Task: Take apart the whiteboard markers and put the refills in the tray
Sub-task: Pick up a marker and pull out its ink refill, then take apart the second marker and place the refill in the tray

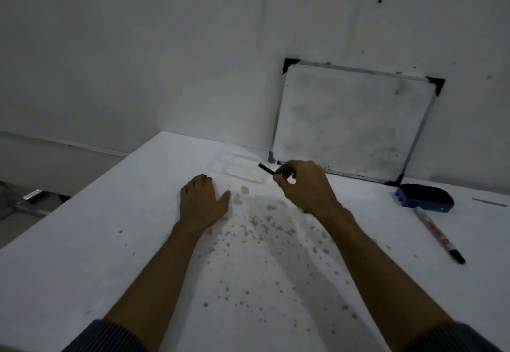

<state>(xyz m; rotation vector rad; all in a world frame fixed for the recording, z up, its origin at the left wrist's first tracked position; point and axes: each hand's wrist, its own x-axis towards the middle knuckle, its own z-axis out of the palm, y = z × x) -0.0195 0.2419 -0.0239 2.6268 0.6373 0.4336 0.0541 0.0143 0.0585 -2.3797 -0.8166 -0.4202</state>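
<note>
A short black refill (266, 169) is pinched between the fingertips (279, 173) of the right hand (306, 186), raised above the counter (82, 255). Its long axis runs from the fingers up and to the left, its free end pointing toward the clear tray (238, 168) and reaching over the tray's right end. The right grip is closed on the refill, fingers curled in around it.

The tray, a shallow see-through one with several compartments, lies flat on the counter; what it holds cannot be made out. Just left of and nearer than the tray, the left hand (202, 202) rests palm down on the counter with fingers spread, its grip open and holding nothing.

Behind and right of the tray, a small whiteboard (350, 122) leans against the wall. Further right of the tray sits a blue eraser (425, 197), and nearer than it a whole marker (438, 234) lies on the counter, its dark end pointing toward the person and to the right. Grey specks (259, 227) dot the counter between the forearms.
</note>
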